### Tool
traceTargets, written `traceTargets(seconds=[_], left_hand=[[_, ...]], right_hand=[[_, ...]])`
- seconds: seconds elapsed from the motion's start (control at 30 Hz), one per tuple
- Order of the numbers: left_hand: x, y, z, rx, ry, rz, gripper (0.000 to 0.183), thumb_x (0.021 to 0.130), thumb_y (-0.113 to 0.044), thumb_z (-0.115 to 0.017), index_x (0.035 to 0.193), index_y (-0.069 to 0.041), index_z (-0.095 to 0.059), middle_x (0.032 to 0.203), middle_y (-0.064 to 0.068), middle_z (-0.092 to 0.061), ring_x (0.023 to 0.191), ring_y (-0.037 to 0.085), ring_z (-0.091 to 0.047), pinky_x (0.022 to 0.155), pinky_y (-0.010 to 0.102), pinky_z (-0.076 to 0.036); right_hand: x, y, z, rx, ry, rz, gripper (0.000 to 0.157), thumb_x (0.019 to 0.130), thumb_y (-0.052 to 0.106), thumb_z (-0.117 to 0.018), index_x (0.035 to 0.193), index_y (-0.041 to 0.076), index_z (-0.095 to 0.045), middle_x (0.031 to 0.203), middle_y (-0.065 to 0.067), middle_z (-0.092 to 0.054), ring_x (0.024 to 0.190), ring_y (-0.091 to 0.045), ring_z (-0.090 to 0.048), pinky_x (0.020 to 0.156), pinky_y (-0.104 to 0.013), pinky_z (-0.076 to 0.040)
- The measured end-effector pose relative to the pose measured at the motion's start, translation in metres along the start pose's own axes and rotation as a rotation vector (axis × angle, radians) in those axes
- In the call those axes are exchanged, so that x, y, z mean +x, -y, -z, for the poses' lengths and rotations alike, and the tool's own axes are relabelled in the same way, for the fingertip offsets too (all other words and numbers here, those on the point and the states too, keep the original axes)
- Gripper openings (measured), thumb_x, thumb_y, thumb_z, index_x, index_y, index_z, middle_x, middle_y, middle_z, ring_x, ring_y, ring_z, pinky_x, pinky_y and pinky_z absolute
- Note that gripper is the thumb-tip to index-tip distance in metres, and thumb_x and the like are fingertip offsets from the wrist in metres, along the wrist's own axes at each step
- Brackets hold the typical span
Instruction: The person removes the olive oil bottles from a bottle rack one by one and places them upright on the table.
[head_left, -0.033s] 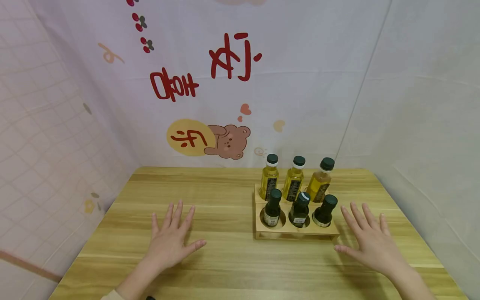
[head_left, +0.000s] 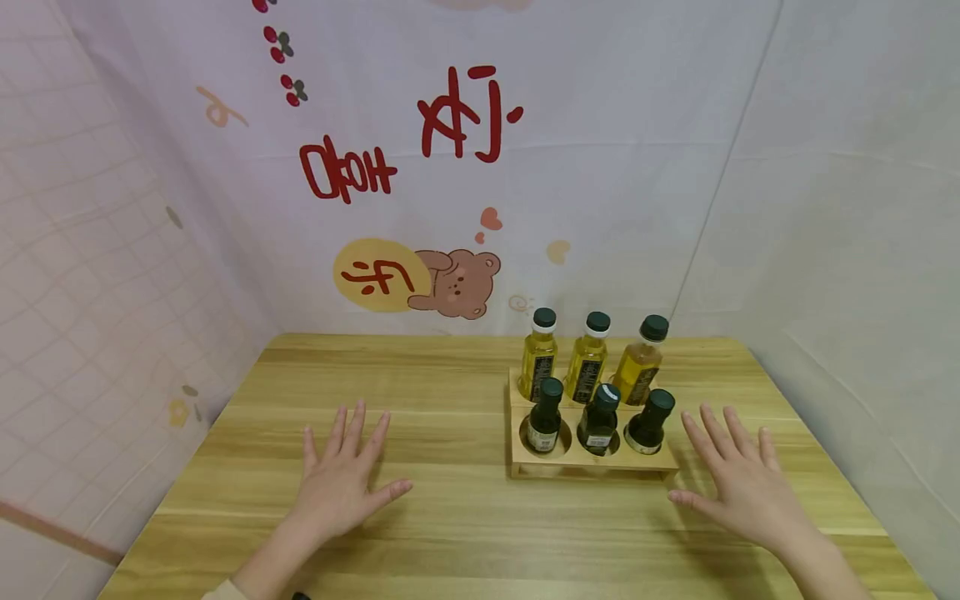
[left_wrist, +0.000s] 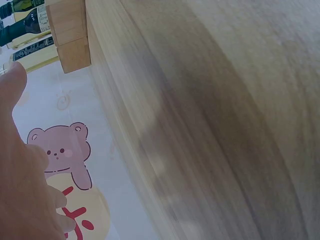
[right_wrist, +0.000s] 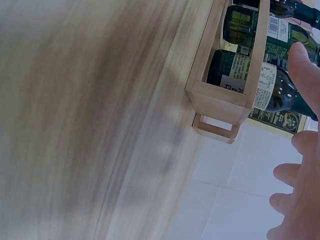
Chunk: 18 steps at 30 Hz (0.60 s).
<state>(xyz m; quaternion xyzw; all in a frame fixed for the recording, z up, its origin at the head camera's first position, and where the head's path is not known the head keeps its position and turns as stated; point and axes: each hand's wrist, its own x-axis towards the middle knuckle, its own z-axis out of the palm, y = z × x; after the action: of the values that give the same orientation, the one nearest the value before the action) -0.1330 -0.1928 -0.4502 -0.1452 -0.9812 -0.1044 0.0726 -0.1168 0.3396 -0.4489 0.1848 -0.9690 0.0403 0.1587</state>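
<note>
A two-tier wooden rack (head_left: 592,463) stands right of the table's middle. In its back row are three clear bottles of yellow oil (head_left: 583,367) with dark green caps; the right one (head_left: 637,371) leans. Its front row holds three dark green bottles (head_left: 545,427), set in round holes. My left hand (head_left: 341,492) is well left of the rack, palm down, fingers spread, holding nothing. Just right of the rack my right hand (head_left: 746,492) has its fingers spread too and appears apart from it. In the right wrist view, the rack's end (right_wrist: 220,102) and dark bottles (right_wrist: 280,92) show beyond the thumb.
The wooden table (head_left: 450,542) reaches a white cloth backdrop (head_left: 615,167) printed with a bear (head_left: 461,287) and red characters. Cloth also hangs along the left and right sides. A small black object (head_left: 301,596) peeks in at the bottom edge beside the left forearm.
</note>
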Motion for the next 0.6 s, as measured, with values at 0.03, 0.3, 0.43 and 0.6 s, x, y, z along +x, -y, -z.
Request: traceTargets(seconds=[0.03, 0.3, 0.43, 0.6], left_hand=[[0.0001, -0.0002, 0.0, -0.004, -0.003, -0.003, 0.095, 0.086, -0.07, -0.059, 0.158, -0.016, -0.027, 0.162, 0.022, -0.009, 0.148, 0.043, -0.003, 0.105, 0.067, 0.019], [-0.0011, 0.0002, -0.0008, -0.022, -0.033, -0.013, 0.094, 0.085, -0.068, -0.062, 0.157, -0.016, -0.03, 0.161, 0.022, -0.011, 0.148, 0.043, -0.005, 0.106, 0.067, 0.017], [0.0005, -0.0013, 0.0, -0.019, -0.026, -0.018, 0.096, 0.085, -0.069, -0.061, 0.158, -0.017, -0.027, 0.162, 0.021, -0.01, 0.148, 0.043, -0.005, 0.106, 0.066, 0.019], [0.0053, -0.0029, -0.0005, -0.017, -0.055, -0.033, 0.097, 0.083, -0.072, -0.061, 0.157, -0.017, -0.031, 0.16, 0.023, -0.017, 0.148, 0.043, -0.008, 0.107, 0.068, 0.015]], right_hand=[[-0.0001, 0.0, 0.0002, 0.001, -0.002, 0.0, 0.117, 0.075, 0.057, -0.079, 0.161, 0.018, -0.01, 0.164, -0.015, -0.007, 0.149, -0.032, 0.01, 0.109, -0.064, 0.016], [-0.0008, -0.0006, -0.0003, 0.016, -0.011, -0.005, 0.115, 0.076, 0.059, -0.077, 0.161, 0.017, -0.012, 0.164, -0.016, -0.01, 0.149, -0.033, 0.007, 0.109, -0.065, 0.015], [-0.0021, -0.0013, -0.0003, 0.022, -0.032, -0.008, 0.113, 0.076, 0.058, -0.077, 0.16, 0.015, -0.017, 0.163, -0.016, -0.012, 0.15, -0.034, 0.004, 0.11, -0.065, 0.012], [-0.0038, -0.0018, -0.0009, 0.048, -0.058, -0.032, 0.11, 0.076, 0.056, -0.079, 0.159, 0.013, -0.021, 0.163, -0.016, -0.017, 0.149, -0.037, -0.005, 0.112, -0.062, 0.01]])
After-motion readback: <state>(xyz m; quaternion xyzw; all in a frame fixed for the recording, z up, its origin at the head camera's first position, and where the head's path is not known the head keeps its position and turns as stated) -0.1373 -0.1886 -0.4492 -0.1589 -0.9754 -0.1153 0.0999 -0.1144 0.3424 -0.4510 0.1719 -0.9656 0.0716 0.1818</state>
